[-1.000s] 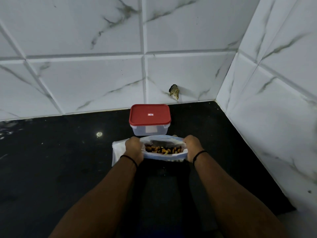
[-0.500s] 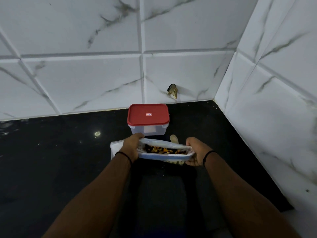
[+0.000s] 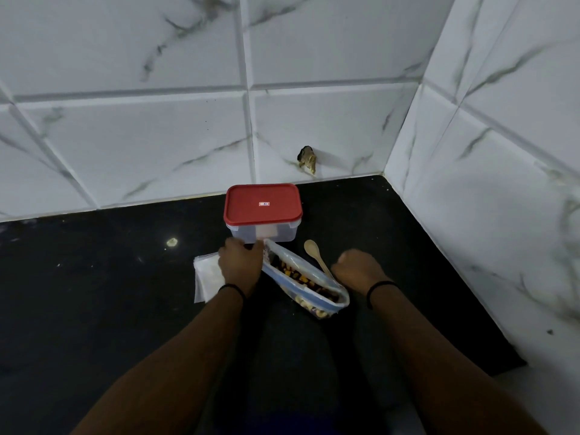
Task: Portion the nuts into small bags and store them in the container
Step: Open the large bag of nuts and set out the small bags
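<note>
A clear zip bag of mixed nuts point(image 3: 306, 282) lies slanted on the black counter, its open mouth facing up. My left hand point(image 3: 240, 266) pinches the bag's far left corner, just in front of the container. My right hand point(image 3: 357, 271) is off the bag, to its right, with fingers curled and nothing seen in them. A wooden spoon point(image 3: 315, 254) lies between the bag and my right hand, its handle end beside the fist. The clear container point(image 3: 262, 235) with a red lid point(image 3: 263, 204) stands shut behind the bag. A stack of small clear bags point(image 3: 205, 274) lies partly under my left hand.
White marble-look tiled walls meet in a corner at the back right point(image 3: 386, 171). A small dark chipped hole point(image 3: 307, 158) marks the back wall behind the container. The black counter point(image 3: 94, 293) stretches away to the left; its right edge ends near the side wall.
My right hand has let go of the nut bag and drawn right. The bag has swung so its right end points toward me, uncovering the spoon. My left hand keeps its corner.
</note>
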Tool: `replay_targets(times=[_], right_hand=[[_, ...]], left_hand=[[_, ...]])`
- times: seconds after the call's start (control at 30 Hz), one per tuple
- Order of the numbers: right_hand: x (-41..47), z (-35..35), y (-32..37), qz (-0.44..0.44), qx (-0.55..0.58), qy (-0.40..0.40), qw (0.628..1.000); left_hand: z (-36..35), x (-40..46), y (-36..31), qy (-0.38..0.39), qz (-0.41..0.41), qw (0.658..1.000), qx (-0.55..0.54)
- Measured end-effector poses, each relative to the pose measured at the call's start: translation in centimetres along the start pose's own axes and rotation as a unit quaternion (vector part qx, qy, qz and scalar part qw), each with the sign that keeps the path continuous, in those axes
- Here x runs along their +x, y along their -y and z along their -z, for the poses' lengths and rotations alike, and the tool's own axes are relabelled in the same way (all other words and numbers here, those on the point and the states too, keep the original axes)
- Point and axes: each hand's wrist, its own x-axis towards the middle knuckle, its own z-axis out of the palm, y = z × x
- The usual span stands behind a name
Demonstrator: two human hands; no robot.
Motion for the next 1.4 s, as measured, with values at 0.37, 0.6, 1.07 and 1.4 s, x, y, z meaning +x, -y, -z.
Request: replay_targets(times=[0.37,0.6,1.07,1.4], right_hand=[[0.1,-3.3,3.3,0.162,-0.032,-0.081,0.983],[0.7,-1.5,-0.9,0.106,-0.015,-0.059,0.992],[0.3,-0.3,-5.4,0.100,0.027,-0.030,0.994],[0.0,4.1,-9.7,0.071,0.029,-0.084,0.994]], left_hand=[[-1.3,-5.6,-0.8,0.240,0.194,0.947,-0.094],[-2.0,-6.1,-1.3,0.255,0.144,0.954,-0.066],[-5.0,-9.1,-3.2,0.287,0.097,0.950,-0.078],[-8.6,-11.6,-7.2,0.316,0.015,0.943,-0.103]])
